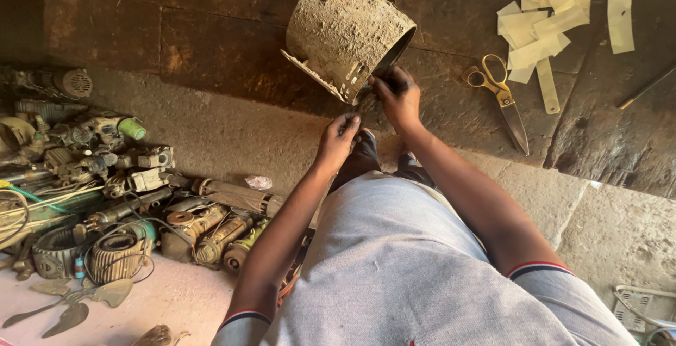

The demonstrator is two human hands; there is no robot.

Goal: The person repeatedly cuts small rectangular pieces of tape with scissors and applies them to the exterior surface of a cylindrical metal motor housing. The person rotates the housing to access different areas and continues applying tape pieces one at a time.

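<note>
Both my hands, left [338, 138] and right [396, 92], pinch the dusty motor housing [345, 29] rim; its jagged edge could cut my fingers.

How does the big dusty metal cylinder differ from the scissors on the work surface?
The metal cylinder is large, hollow and crusted with grey dirt; the scissors are small, flat and rather clean, with yellow handles. The cylinder lies tilted on its side with the right hand at its open rim, while the left hand is just below it; the scissors lie untouched beside pale paper strips. Both rest on the same dark surface.
</note>
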